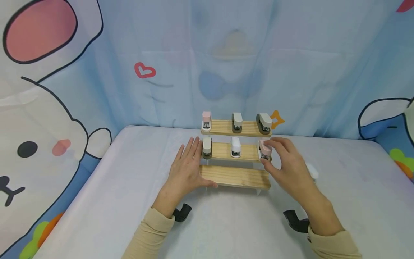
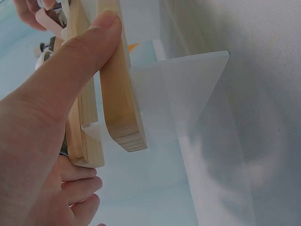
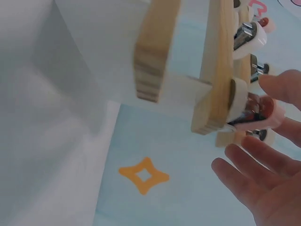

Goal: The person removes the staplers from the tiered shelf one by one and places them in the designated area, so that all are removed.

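A three-tier wooden rack [image 1: 235, 176] stands on clear supports. My left hand [image 1: 187, 167] lies with straight fingers along its left side, and the thumb rests on the lowest shelf [image 2: 120, 113]. At the middle shelf's right end, my right hand [image 1: 291, 169] pinches a small pink stapler [image 1: 266, 150] between thumb and fingers. In the right wrist view this stapler [image 3: 263, 113] sits at the shelf's end. Also on the middle shelf are a grey-white stapler [image 1: 207, 146], beside my left fingertips, and a white stapler [image 1: 236, 146].
The top shelf bears a pink stapler [image 1: 206, 120], a grey-white stapler [image 1: 237, 122] and another grey-white stapler [image 1: 264, 122] at its right end. A white object [image 1: 312, 172] lies partly hidden behind my right wrist. A printed curtain [image 1: 181, 97] hangs behind the white-covered table [image 1: 233, 230].
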Demonstrator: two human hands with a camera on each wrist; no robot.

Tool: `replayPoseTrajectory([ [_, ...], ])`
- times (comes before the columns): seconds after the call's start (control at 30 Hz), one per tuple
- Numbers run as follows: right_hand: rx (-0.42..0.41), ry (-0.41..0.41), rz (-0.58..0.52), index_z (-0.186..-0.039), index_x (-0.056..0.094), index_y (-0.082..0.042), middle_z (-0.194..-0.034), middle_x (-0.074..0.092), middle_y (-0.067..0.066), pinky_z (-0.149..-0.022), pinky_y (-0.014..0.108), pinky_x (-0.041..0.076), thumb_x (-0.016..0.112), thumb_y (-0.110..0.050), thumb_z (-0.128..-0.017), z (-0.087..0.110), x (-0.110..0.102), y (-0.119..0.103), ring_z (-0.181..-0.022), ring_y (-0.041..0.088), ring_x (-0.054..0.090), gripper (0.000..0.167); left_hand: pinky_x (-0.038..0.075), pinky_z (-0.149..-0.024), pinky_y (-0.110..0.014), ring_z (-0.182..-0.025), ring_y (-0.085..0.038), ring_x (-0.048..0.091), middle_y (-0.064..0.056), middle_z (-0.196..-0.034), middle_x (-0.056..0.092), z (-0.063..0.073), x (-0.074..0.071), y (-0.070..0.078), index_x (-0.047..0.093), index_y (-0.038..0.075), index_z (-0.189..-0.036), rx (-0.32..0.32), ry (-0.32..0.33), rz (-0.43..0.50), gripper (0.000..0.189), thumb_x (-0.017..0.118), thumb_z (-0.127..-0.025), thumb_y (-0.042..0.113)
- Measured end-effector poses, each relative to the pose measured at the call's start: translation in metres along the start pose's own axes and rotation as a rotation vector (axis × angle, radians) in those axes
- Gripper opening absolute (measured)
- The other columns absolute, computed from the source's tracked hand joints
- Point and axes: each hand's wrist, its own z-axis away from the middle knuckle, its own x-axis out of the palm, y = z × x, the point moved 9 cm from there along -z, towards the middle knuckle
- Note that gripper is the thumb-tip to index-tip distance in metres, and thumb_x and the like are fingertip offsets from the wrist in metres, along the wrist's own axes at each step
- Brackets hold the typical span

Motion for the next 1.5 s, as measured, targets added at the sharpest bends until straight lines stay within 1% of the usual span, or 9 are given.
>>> replayPoseTrajectory([
  [0.13, -0.015, 0.011, 0.006, -0.127, 0.059, 0.003, -0.127, 0.052, 0.025, -0.088, 0.056, 0.053, 0.081, 0.002, -0.076, 0.000, 0.001, -0.002, -0.115, 0.040, 0.055, 0.056, 0.010, -0.128, -0.044, -0.156, -0.026, 0.007, -0.011, -0.167, 0.008, 0.000, -0.002, 0.000, 0.009, 0.003, -0.159, 0.000, 0.000, 0.006, 0.144, 0.076, -0.057, 0.079],
  [0.3, -0.022, 0.013, 0.011, -0.129, 0.059, -0.002, -0.129, 0.051, 0.025, -0.079, 0.053, 0.055, 0.080, 0.003, -0.078, -0.002, 0.003, -0.004, -0.108, 0.040, 0.059, 0.056, 0.011, -0.128, -0.045, -0.156, -0.026, 0.007, -0.012, -0.167, 0.010, 0.000, -0.004, -0.001, 0.010, 0.002, -0.159, -0.005, 0.003, 0.003, 0.144, 0.077, -0.057, 0.079],
  [0.47, -0.007, -0.027, 0.012, -0.131, 0.058, -0.005, -0.133, 0.048, 0.025, -0.087, 0.055, 0.056, 0.079, 0.003, -0.079, -0.004, 0.012, -0.005, -0.112, 0.039, 0.058, 0.056, 0.012, -0.127, -0.046, -0.156, -0.026, 0.007, -0.012, -0.167, 0.009, 0.000, -0.006, -0.003, 0.010, 0.002, -0.159, -0.006, 0.008, 0.001, 0.144, 0.077, -0.057, 0.078],
  [0.57, -0.005, -0.031, 0.008, -0.129, 0.058, -0.005, -0.134, 0.046, 0.025, -0.093, 0.055, 0.055, 0.079, 0.005, -0.079, -0.005, 0.015, -0.005, -0.117, 0.039, 0.056, 0.055, 0.011, -0.128, -0.045, -0.156, -0.026, 0.007, -0.011, -0.167, 0.008, 0.000, -0.005, -0.003, 0.010, 0.003, -0.159, -0.008, 0.002, 0.002, 0.143, 0.077, -0.057, 0.079],
  [0.8, 0.021, -0.009, 0.019, -0.124, 0.056, 0.001, -0.133, 0.046, 0.025, -0.077, 0.051, 0.058, 0.078, 0.006, -0.078, -0.004, 0.014, -0.004, -0.101, 0.037, 0.061, 0.052, 0.010, -0.128, -0.044, -0.156, -0.025, 0.006, -0.010, -0.168, 0.008, 0.000, -0.004, -0.003, 0.010, 0.004, -0.159, -0.011, -0.010, 0.005, 0.143, 0.076, -0.057, 0.079],
  [0.9, 0.016, -0.003, 0.024, -0.124, 0.056, 0.003, -0.133, 0.047, 0.025, -0.074, 0.050, 0.058, 0.077, 0.007, -0.078, -0.003, 0.013, -0.004, -0.100, 0.038, 0.062, 0.050, 0.010, -0.128, -0.044, -0.156, -0.025, 0.006, -0.010, -0.168, 0.008, 0.000, -0.004, -0.002, 0.010, 0.004, -0.159, -0.011, -0.010, 0.004, 0.143, 0.076, -0.057, 0.079],
  [1.13, -0.015, 0.007, 0.010, -0.124, 0.055, 0.006, -0.132, 0.051, 0.023, -0.079, 0.051, 0.057, 0.073, 0.013, -0.077, -0.002, 0.008, -0.007, -0.109, 0.039, 0.061, 0.050, 0.010, -0.128, -0.044, -0.156, -0.026, 0.007, -0.010, -0.168, 0.008, 0.000, -0.002, -0.001, 0.011, 0.003, -0.159, -0.009, -0.016, 0.004, 0.142, 0.076, -0.058, 0.079],
  [1.37, -0.025, -0.019, 0.041, -0.125, 0.058, 0.004, -0.136, 0.053, 0.022, -0.073, 0.048, 0.058, 0.069, 0.015, -0.078, 0.001, 0.005, -0.005, -0.104, 0.038, 0.064, 0.050, 0.011, -0.128, -0.044, -0.156, -0.027, 0.008, -0.011, -0.167, 0.009, 0.000, -0.002, 0.000, 0.011, 0.003, -0.159, -0.007, -0.014, 0.004, 0.142, 0.076, -0.057, 0.079],
  [1.5, -0.025, -0.039, 0.043, -0.126, 0.060, 0.003, -0.137, 0.052, 0.021, -0.073, 0.048, 0.058, 0.069, 0.015, -0.078, 0.002, 0.005, -0.005, -0.106, 0.038, 0.064, 0.050, 0.011, -0.128, -0.045, -0.156, -0.027, 0.007, -0.011, -0.167, 0.009, 0.000, 0.000, 0.000, 0.011, 0.003, -0.159, -0.008, -0.017, 0.007, 0.142, 0.077, -0.058, 0.079],
])
